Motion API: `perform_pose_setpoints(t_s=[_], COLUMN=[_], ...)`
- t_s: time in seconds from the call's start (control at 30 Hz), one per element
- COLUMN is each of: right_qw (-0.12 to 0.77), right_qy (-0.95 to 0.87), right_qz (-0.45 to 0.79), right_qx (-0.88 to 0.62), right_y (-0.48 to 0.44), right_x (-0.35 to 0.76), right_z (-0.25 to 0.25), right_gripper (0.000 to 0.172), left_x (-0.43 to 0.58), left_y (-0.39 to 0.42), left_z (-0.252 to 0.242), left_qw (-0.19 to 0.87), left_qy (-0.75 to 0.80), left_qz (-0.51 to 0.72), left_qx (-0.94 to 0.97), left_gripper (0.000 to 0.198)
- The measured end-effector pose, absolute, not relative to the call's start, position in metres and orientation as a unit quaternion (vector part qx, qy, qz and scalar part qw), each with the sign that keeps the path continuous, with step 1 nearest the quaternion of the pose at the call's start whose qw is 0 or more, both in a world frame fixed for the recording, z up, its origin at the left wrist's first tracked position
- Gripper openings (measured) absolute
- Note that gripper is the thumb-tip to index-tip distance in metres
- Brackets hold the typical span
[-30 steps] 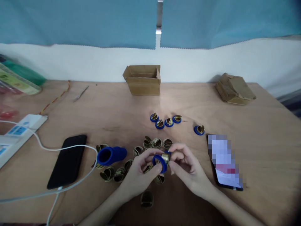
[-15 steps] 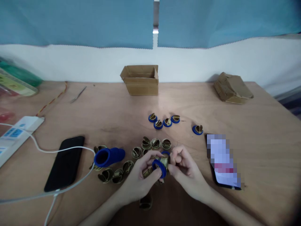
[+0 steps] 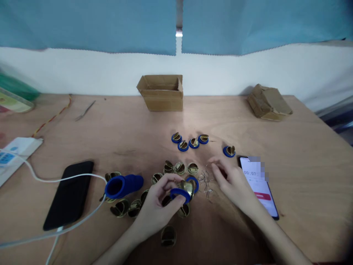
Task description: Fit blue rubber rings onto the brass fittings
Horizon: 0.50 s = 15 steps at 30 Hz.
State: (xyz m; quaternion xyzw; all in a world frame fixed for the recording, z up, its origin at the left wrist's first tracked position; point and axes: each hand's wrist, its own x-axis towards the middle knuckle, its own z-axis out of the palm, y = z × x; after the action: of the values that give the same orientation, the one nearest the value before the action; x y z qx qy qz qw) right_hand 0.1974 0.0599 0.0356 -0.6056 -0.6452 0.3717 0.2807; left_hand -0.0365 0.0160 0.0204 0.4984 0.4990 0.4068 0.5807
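My left hand (image 3: pixel 161 204) is closed around a brass fitting (image 3: pixel 188 186) with blue rubber rings (image 3: pixel 179 194) on it, held just above the table. My right hand (image 3: pixel 230 180) has its fingers bent down over a small heap of thin wire rings (image 3: pixel 206 182) on the wood; what it pinches, if anything, is too small to make out. Several bare brass fittings (image 3: pixel 179 168) lie around my left hand. Finished brass pieces with blue rings (image 3: pixel 189 141) sit in a row farther back, one more (image 3: pixel 229 151) to the right.
A stack of blue rings (image 3: pixel 123 185) lies to the left. A black phone (image 3: pixel 68 194) with a white cable (image 3: pixel 55 180) is at left, a lit phone (image 3: pixel 257 184) at right. An open cardboard box (image 3: pixel 161 92) and a crushed one (image 3: pixel 268 102) stand at the back.
My right hand has let go of the fitting and moved right to the wire rings. My left hand keeps the fitting and blue ring. The view has shifted slightly.
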Motion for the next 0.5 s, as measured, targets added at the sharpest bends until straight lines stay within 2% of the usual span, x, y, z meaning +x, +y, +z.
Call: perform_pose_setpoints(t_s=[0.1, 0.27, 0.4, 0.5], right_qw=[0.205, 0.145, 0.135, 0.167], right_qy=[-0.687, -0.731, -0.737, -0.724], right_qz=[0.327, 0.247, 0.210, 0.233], right_qx=[-0.616, -0.620, -0.628, -0.628], right_y=[0.063, 0.059, 0.058, 0.058], right_x=[0.197, 0.192, 0.191, 0.190], right_z=[0.025, 0.016, 0.015, 0.020], right_gripper=[0.019, 0.019, 0.021, 0.021], left_x=[-0.035, -0.035, -0.036, -0.036], left_y=[0.015, 0.013, 0.012, 0.012], left_z=[0.016, 0.012, 0.012, 0.012], left_qw=[0.523, 0.450, 0.416, 0.406], left_qy=[0.502, 0.495, 0.499, 0.492], left_qz=[0.405, 0.376, 0.363, 0.373], left_qx=[0.558, 0.641, 0.669, 0.673], left_gripper=[0.023, 0.028, 0.029, 0.029])
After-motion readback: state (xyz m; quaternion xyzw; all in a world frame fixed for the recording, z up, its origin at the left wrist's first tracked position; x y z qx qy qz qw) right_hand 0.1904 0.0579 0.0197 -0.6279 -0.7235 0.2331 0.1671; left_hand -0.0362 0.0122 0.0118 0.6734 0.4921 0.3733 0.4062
